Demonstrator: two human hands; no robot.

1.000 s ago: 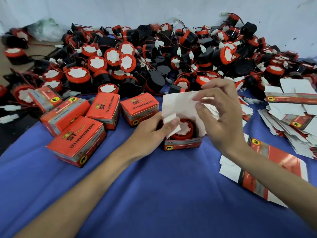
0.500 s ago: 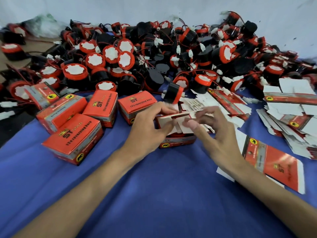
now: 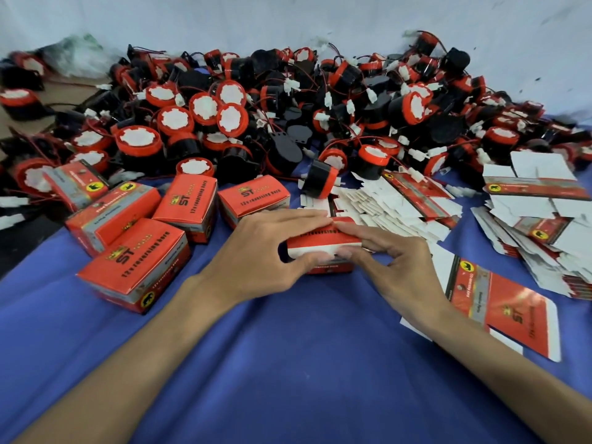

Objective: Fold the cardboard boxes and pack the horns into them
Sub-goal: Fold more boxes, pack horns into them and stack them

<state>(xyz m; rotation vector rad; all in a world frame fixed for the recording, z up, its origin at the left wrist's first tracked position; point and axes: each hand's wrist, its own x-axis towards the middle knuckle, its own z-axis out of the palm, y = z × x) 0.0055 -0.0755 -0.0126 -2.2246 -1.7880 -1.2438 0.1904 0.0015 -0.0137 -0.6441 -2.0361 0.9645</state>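
Both hands grip the box [image 3: 323, 243]: left hand [image 3: 269, 245] cupped round its end, right hand [image 3: 389, 262] pinching the lid. Thin card, likely light and crushable; best held by the edges.

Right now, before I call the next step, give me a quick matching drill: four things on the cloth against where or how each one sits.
Things:
1. box in hand
2. closed boxes
3. loose horns
4. flat carton

States:
A. heaped along the wall
B. unfolded, beside the right forearm
C. gripped by left hand and right hand
D. grouped at left

Pairs: 1-C, 2-D, 3-A, 4-B
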